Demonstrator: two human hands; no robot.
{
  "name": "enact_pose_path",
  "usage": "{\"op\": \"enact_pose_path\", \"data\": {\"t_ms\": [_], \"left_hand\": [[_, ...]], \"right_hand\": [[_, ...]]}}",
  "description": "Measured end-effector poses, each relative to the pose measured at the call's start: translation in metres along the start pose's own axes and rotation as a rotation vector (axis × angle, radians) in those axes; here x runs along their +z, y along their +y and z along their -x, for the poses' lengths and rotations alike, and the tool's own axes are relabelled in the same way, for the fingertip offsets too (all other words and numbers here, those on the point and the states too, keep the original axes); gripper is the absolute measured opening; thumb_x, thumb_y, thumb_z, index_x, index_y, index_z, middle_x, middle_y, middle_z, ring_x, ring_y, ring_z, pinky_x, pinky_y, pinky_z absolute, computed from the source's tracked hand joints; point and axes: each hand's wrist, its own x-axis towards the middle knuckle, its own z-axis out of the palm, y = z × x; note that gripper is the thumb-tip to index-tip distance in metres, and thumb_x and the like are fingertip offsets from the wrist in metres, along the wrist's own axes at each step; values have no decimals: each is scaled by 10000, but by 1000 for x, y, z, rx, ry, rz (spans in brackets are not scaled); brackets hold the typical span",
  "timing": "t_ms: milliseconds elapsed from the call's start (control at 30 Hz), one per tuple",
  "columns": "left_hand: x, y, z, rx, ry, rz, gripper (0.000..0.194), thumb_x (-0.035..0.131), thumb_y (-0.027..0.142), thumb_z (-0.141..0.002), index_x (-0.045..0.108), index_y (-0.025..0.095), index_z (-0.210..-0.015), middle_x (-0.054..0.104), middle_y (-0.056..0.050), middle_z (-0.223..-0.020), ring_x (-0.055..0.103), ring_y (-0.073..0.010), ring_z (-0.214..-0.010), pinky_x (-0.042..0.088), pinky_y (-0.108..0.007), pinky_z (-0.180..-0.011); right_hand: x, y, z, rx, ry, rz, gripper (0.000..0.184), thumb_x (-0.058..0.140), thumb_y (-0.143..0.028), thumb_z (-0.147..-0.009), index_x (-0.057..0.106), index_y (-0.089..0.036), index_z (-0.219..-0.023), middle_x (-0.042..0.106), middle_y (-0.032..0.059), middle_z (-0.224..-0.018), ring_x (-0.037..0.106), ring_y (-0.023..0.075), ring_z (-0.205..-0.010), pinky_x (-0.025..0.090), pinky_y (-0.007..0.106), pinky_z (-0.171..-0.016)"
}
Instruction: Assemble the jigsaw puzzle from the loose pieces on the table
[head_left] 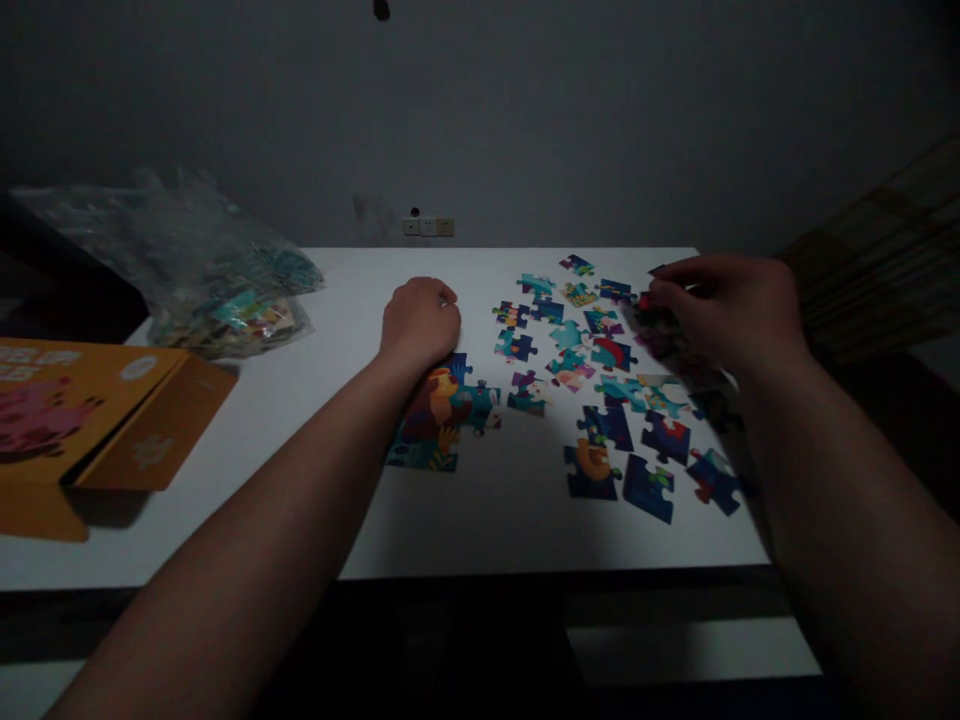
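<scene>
My left hand is curled closed on the white table, just beyond a joined section of jigsaw puzzle that shows an orange animal. Whatever may be inside its fingers is hidden. Over the right side of the table, my right hand pinches a dark puzzle piece with some pink on it at its fingertips. Several loose puzzle pieces lie face up between the hands. More pieces are spread nearer the front edge. Some pieces under my right hand are partly covered and in shadow.
An open orange box lies at the left. Behind it stands a clear plastic bag with more pieces inside. The white table ends in a dark front edge and meets a grey wall with sockets at the back.
</scene>
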Motion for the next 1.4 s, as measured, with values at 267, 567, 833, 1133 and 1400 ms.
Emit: {"op": "enact_pose_path", "data": {"t_ms": [267, 567, 833, 1133, 1400], "left_hand": [[4, 0, 1, 22, 30, 65, 456, 626, 106, -972, 885, 177, -1340, 803, -212, -1556, 700, -407, -1483, 533, -578, -1309], [5, 5, 10, 56, 51, 21, 455, 597, 94, -1031, 872, 170, -1384, 810, -206, -1553, 707, -372, -1493, 525, -547, -1345], [10, 6, 10, 62, 73, -6, 450, 591, 122, -1070, 865, 151, -1426, 802, -209, -1563, 692, -384, -1515, 537, -555, -1353], [11, 5, 10, 74, 77, 4, 455, 587, 119, -1072, 862, 140, -1433, 797, -223, -1561, 697, -385, -1503, 542, -558, -1347], [8, 5, 10, 80, 68, -12, 458, 587, 115, -1060, 854, 128, -1431, 795, -221, -1568, 699, -392, -1505, 541, -556, -1344]], "right_hand": [[15, -92, 33, 116, -605, -615, 409, 1079, -430, -810, 809, -260, -1066, 835, 81, -1036, 787, 215, -729, 630, 324, -564], [87, -138, 58, -90, -706, -299, 123, 697, -316, -1062, 769, -250, -985, 734, 39, -792, 627, 205, -633, 482, 354, -591], [74, -135, 64, -306, -575, 145, 263, 645, -372, -1107, 834, -222, -1001, 862, 117, -965, 752, 301, -849, 444, 424, -765], [72, -138, 72, -339, -519, 282, 281, 637, -391, -1126, 864, -229, -1094, 900, 130, -1035, 787, 323, -902, 421, 421, -783], [68, -138, 72, -375, -464, 335, 423, 469, -446, -1182, 821, -239, -1074, 851, 142, -963, 746, 340, -874, 337, 419, -739]]}}
